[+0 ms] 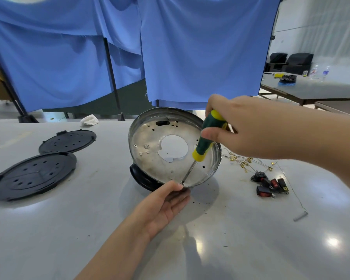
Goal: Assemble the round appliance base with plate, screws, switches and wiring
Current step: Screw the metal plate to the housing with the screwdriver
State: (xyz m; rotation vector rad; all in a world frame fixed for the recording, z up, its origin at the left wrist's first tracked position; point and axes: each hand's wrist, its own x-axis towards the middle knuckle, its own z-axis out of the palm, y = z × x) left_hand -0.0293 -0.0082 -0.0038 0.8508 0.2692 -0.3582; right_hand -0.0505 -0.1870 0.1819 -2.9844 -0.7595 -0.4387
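- At left on the table (240,229): two black perforated plates (33,175), lying flat, untouched; thin, stiff-looking and probably light, easiest lifted by the rim.
- Centre: round appliance base (171,147), a shiny metal shell with a black collar, tilted on its near edge; judged rigid, slippery and apt to roll, so best held at the rim.
- Near centre: left hand (166,207), palm up, fingers nearly straight, cradles the base's near rim, thumb over its edge.
- Centre-right: screwdriver (207,136), green and yellow, tip at the near inner wall beside that thumb.
- Right: right hand (249,126), fingers curled round the screwdriver handle.
- Far right on the table: switches (270,184) and wiring (249,161), small, light, loose; wires thin and easily bent.
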